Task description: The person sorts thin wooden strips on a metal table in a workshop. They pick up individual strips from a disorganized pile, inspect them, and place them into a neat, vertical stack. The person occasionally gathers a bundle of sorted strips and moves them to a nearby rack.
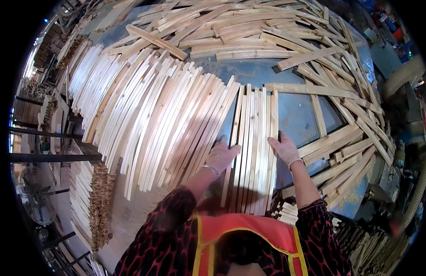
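A row of narrow pale wooden strips (254, 138) lies lengthwise in front of me on the blue table. At its left side is my gloved left hand (221, 155), fingers stretched forward and thumb out against the outermost strip. My right hand (285, 149), also in a light glove, stands along the row's right side with its fingers apart and the thumb side against the edge strip. Neither hand is wrapped round a strip; the row lies between them. The strips' near ends reach close to my red apron (245, 225).
Left of the row spreads a wide layer of similar strips (176, 124). Loose boards (249, 32) are heaped across the far side and down the right. A stack of strips (100, 207) stands at the lower left, near a fan (38, 198). A ribbed hose (403, 78) hangs at the right.
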The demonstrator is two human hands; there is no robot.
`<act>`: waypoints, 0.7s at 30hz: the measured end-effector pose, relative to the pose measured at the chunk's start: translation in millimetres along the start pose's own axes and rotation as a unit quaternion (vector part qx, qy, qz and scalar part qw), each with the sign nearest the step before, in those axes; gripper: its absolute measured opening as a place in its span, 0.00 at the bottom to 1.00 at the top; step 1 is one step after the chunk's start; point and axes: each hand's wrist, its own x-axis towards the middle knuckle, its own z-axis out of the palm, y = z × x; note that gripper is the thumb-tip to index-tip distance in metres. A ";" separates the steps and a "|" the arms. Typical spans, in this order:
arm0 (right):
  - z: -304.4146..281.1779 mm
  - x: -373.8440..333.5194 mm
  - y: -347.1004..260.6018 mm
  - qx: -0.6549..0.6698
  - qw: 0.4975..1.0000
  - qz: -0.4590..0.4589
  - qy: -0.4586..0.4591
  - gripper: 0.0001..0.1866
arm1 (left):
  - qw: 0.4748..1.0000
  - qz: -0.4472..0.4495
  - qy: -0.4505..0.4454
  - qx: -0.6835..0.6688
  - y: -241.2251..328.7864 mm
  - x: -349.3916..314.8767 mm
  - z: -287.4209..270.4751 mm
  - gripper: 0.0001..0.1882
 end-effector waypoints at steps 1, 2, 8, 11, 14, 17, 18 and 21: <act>-1.3 9.8 -0.8 -0.037 0.999 0.001 -0.008 0.46 | 0.998 -0.043 0.015 -0.031 22.7 10.2 1.3 0.37; -4.2 17.6 1.4 -0.009 1.000 -0.003 0.010 0.44 | 0.994 -0.082 0.034 -0.064 47.5 20.6 1.6 0.40; -41.4 -8.7 -33.2 0.163 0.980 -0.034 0.109 0.28 | 0.990 -0.041 0.091 -0.099 123.4 21.7 -39.4 0.40; -95.2 -17.7 -66.3 0.230 0.930 -0.217 0.188 0.25 | 0.978 0.063 0.137 -0.143 164.6 6.4 -104.0 0.50; -138.1 -76.5 -146.1 0.247 0.880 -0.307 0.266 0.25 | 0.889 0.263 0.342 -0.154 184.2 -19.9 -157.1 0.47; -152.6 -114.2 -162.1 0.292 0.830 -0.385 0.278 0.28 | 0.813 0.342 0.423 -0.208 198.2 -51.0 -190.5 0.44; -148.9 -125.6 -162.9 0.285 0.825 -0.397 0.284 0.29 | 0.827 0.348 0.391 -0.207 195.5 -61.9 -198.9 0.40; -119.2 -136.6 -130.8 0.040 0.913 -0.291 0.282 0.34 | 0.797 0.421 0.272 -0.338 133.3 -42.4 -146.2 0.37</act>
